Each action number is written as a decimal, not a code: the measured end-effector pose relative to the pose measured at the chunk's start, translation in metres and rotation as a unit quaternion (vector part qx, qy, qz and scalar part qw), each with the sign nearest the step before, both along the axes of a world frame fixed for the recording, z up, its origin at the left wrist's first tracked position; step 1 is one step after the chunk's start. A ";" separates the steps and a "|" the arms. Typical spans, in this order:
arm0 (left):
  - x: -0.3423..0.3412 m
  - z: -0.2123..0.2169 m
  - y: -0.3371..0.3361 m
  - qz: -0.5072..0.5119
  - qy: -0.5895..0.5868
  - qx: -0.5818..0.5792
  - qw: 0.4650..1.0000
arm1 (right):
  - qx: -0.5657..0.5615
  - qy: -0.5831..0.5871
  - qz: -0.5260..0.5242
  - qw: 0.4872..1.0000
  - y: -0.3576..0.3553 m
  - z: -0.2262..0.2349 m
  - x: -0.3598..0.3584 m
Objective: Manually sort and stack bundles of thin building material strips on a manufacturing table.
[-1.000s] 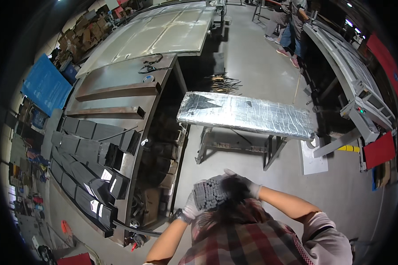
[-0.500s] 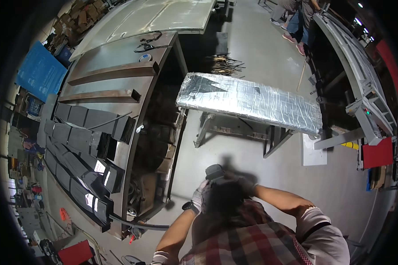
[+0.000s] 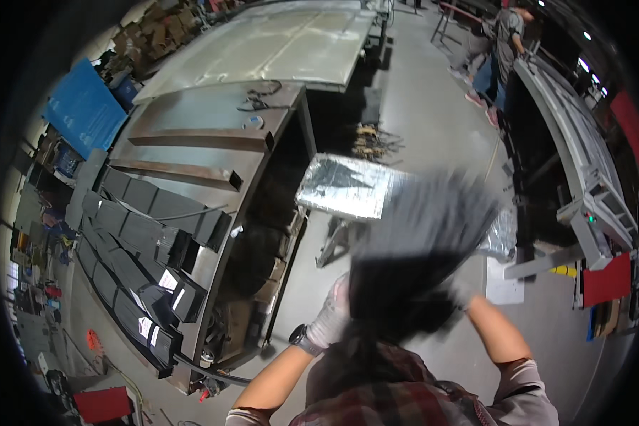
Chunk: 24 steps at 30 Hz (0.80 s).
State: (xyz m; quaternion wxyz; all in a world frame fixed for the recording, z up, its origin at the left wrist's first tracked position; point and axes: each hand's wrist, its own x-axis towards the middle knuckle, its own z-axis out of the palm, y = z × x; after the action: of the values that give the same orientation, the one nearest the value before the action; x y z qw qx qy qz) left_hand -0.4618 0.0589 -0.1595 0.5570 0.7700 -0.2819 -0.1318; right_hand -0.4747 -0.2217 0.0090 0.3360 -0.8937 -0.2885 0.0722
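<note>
A dark grey bundle (image 3: 419,241), seemingly of long flat strips and smeared by motion, rises in front of my chest. My left hand (image 3: 336,312), in a pale glove with a watch at the wrist, grips its left side. On the right side, my gloved right hand (image 3: 460,292) holds the bundle too; its fingers are blurred and partly hidden. Beyond, the bundle covers the middle of a bench (image 3: 348,188) wrapped in silver foil. Similar dark grey bundles (image 3: 131,255), some with white labels, lie on the metal table at my left.
The metal table (image 3: 184,106) bears two rusty square tubes (image 3: 199,138) and a tape roll (image 3: 253,122). A large pale panel (image 3: 277,50) lies farther back. At right stands a grey metal frame (image 3: 582,156) with a red panel (image 3: 606,279). A person (image 3: 500,57) stands at the far right.
The dark bundle has come up from low by my body and now hides much of the foil-covered bench. Both hands have moved with it. The view has tilted slightly, shifting the surroundings down and right.
</note>
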 end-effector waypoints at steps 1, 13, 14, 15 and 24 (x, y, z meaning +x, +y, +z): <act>0.013 -0.002 -0.029 -0.079 0.133 -0.078 0.985 | 0.122 0.208 -0.129 0.962 -0.008 0.084 -0.005; 0.162 0.353 -0.002 0.221 0.186 -0.484 0.826 | 0.063 0.058 -0.046 0.995 -0.045 0.067 0.085; 0.183 0.337 0.013 0.255 0.152 -0.471 0.831 | 0.048 0.087 -0.045 0.994 -0.039 0.083 0.101; 0.208 0.311 0.036 0.199 0.205 -0.538 0.793 | 0.034 0.116 -0.044 0.992 -0.030 0.090 0.120; 0.302 0.094 0.051 0.360 0.342 -0.370 0.785 | 0.032 0.482 0.013 0.876 -0.083 -0.025 0.282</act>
State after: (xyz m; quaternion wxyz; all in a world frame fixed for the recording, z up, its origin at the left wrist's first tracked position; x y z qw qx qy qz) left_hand -0.1602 0.1096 -0.0656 0.8660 0.4551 0.1977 -0.0626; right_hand -0.1924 -0.3051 -0.0162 0.4606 -0.7336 -0.1045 0.4886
